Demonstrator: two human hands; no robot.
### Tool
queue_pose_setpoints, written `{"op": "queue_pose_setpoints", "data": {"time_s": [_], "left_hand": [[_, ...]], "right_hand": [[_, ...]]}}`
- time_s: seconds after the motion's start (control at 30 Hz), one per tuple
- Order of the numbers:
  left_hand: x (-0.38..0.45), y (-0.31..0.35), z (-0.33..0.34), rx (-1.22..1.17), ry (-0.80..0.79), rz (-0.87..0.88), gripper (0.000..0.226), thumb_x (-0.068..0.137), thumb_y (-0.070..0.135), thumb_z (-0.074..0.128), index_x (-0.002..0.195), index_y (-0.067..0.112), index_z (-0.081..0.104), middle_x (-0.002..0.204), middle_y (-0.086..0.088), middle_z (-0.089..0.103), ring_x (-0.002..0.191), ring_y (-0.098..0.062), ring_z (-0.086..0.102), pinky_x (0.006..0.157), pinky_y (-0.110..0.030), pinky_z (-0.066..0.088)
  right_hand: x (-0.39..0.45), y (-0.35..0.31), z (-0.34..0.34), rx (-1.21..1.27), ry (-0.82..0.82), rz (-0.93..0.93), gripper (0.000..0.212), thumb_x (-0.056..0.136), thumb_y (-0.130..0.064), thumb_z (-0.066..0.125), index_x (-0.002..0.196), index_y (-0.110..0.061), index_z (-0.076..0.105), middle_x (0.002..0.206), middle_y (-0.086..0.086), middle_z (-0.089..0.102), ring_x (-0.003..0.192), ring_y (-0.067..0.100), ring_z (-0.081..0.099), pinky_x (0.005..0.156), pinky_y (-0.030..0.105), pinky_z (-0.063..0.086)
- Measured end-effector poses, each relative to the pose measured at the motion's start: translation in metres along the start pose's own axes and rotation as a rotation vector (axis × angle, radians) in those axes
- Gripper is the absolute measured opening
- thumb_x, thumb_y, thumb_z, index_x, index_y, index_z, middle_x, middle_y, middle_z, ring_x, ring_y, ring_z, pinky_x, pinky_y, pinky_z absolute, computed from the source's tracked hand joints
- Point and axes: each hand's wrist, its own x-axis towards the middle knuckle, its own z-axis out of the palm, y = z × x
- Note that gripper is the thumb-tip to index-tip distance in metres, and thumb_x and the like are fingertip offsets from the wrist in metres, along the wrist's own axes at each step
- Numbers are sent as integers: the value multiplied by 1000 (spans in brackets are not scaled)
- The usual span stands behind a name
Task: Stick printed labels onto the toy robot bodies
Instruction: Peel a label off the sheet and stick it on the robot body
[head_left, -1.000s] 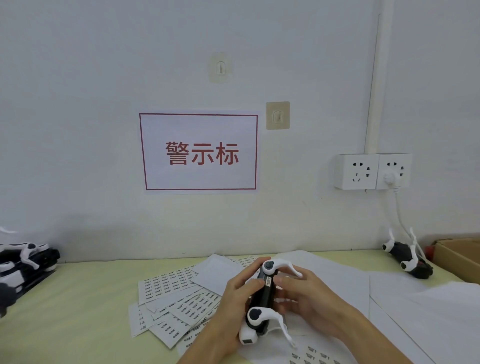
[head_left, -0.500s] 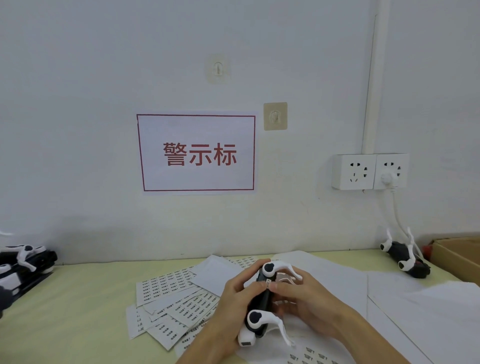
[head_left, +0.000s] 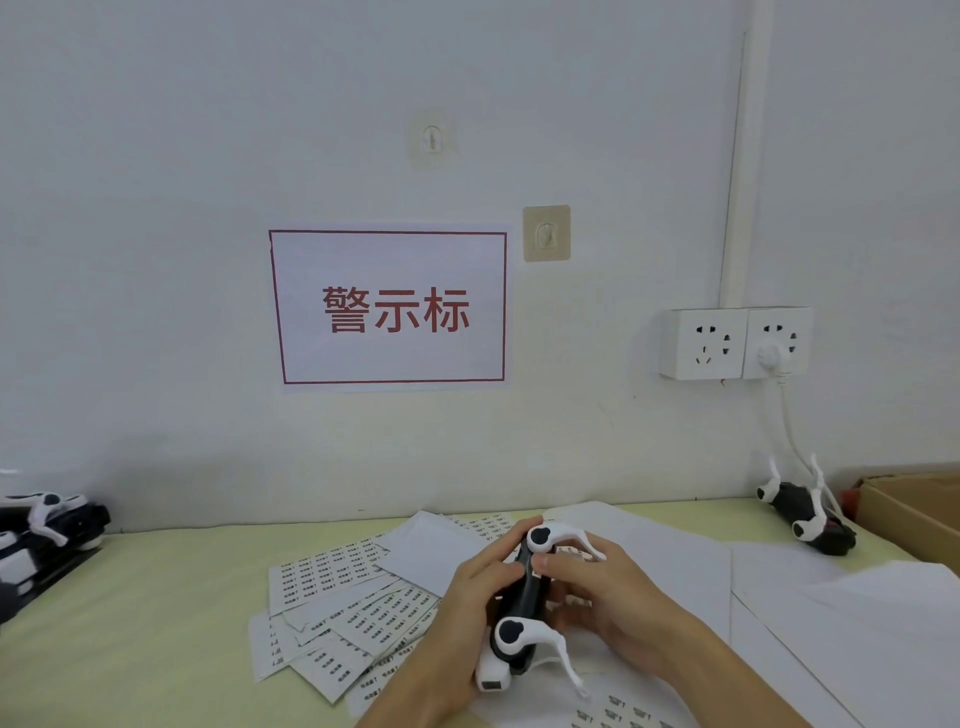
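Note:
A black-and-white toy robot body (head_left: 524, 603) with curved white legs is held between both hands above the table. My left hand (head_left: 467, 597) grips its left side, thumb on the black top face. My right hand (head_left: 608, 592) wraps its right side, and its thumb presses on the black face where a small label lies. Sheets of printed labels (head_left: 343, 613) lie spread on the table to the left of the hands.
Another toy robot (head_left: 805, 514) lies at the right by the wall, next to a cardboard box (head_left: 914, 509). More robots (head_left: 47, 530) are piled at the left edge. White paper sheets (head_left: 779, 597) cover the right of the table. A cable hangs from the wall socket (head_left: 774, 343).
The toy has stayed between my hands. My right thumb has slid slightly along the black face; the view has shifted a little.

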Motion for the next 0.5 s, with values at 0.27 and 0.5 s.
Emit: {"op": "queue_pose_setpoints", "data": {"time_s": [0.27,0.5], "left_hand": [[-1,2,-3,-209,29,-29,61,80,18,68,139,28,55,124,-26,66,97,-42,66,84,-45,52],[-4,6,0,-271,155,3,58,69,18,75,122,8,54,99,-23,69,80,-38,69,64,-42,58]], "right_hand": [[1,-11,3,-146,116,-141,22,71,-31,82,93,-25,78,95,8,77,91,24,75,79,32,59],[13,3,22,-45,585,-184,13,83,-33,77,94,-30,70,94,-2,74,91,19,70,87,45,57]]}}
